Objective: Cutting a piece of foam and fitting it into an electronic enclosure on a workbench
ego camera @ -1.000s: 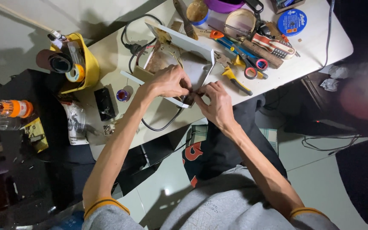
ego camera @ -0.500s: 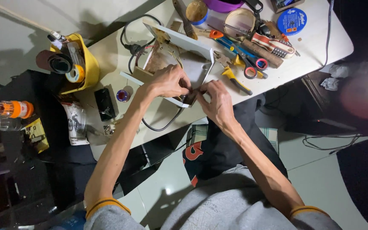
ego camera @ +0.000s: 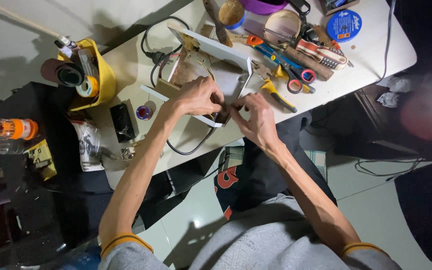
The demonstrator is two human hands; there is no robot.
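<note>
Change: hardly anything has shifted since the earlier frames; I see both hands staying at the same spot on the white panel frame, the fingertips drawn a touch closer together.
Left hand: my left hand [ego camera: 196, 97] rests on the white panel frame [ego camera: 211, 60], fingers curled and pinching something small at its near edge; I cannot tell what.
Right hand: my right hand [ego camera: 257, 120] meets the left just beside it, fingers bent and pinching at the same point, thumb toward the left hand.
Frame: it lies open near the middle of the white table [ego camera: 376, 55], tilted, with bare wood and thin wires showing inside.
Cable: a black cable [ego camera: 188, 149] loops from under the frame toward the table's near edge.
Left end of table: a yellow tub [ego camera: 103, 75] holds tape rolls [ego camera: 71, 75]; a black rectangular block [ego camera: 122, 122] and a small purple-blue cap [ego camera: 144, 112] lie between it and the frame.
Far right of frame: yellow-handled pliers [ego camera: 278, 94], scissors with red loops [ego camera: 296, 80] and a round blue tin [ego camera: 343, 25] lie among other tools.
</note>
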